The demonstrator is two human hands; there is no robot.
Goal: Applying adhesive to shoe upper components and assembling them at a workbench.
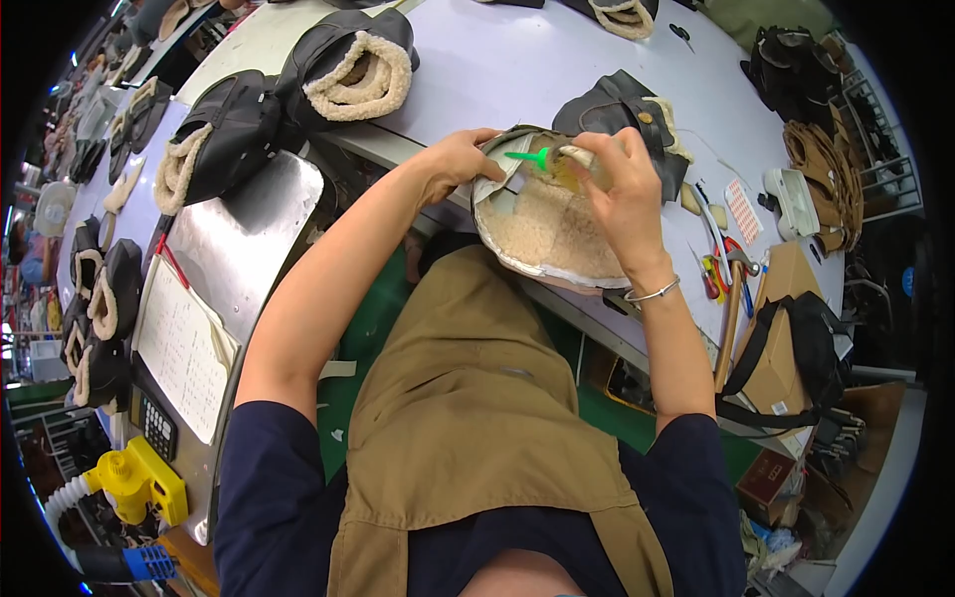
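My left hand (466, 161) grips the upper left rim of a rounded, fleece-lined piece (545, 231) with a dark outer edge and cream pile inside. The piece rests at the table's near edge, tilted toward me. In my right hand (625, 189) is a small glue bottle (565, 171) with yellowish contents and a green nozzle. Its nozzle points left, over the inside of the piece near my left fingers. Part of the bottle is hidden by my right fingers. Just beyond lies a black fleece-lined leather item (619, 111).
Black fleece-lined leather items (348, 75) stand at the far left. Beside my left arm, a metal sheet (254, 234) carries an open notebook (184, 323). A hammer (734, 298), pliers and scissors lie right of my right hand, near a cardboard box (786, 343).
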